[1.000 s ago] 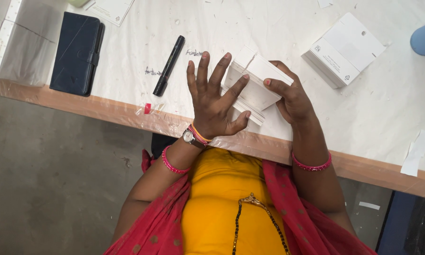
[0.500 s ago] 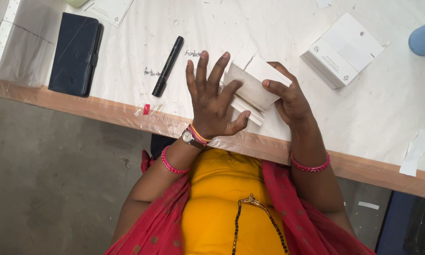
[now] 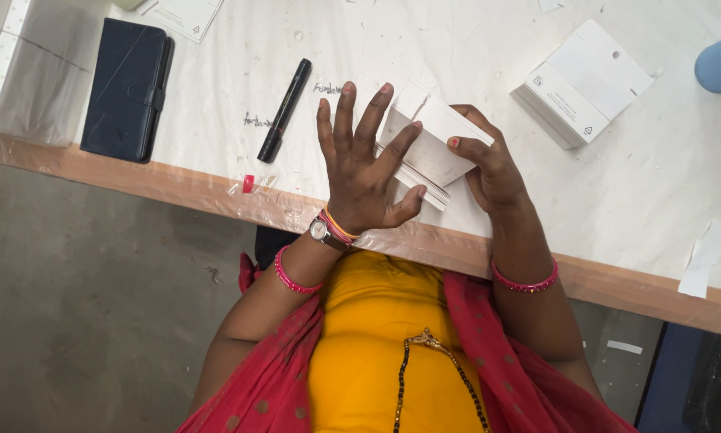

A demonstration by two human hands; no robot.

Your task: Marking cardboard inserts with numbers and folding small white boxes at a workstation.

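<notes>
Holding white box (image 3: 433,148) | right hand (image 3: 493,172) grip closed on box | left hand (image 3: 364,168) fingers spread, resting on it | desk (image 3: 665,200)

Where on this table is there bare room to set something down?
Bare cover lies between the black marker and the dark wallet, and between the right hand and the paper strip. It is crowded where both hands, the left hand included, meet the small white box.

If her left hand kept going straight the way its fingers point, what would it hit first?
Probably nothing soon: the left hand points up across the bare white table, passing between the black marker and the small white box. Depth is unclear.
</notes>
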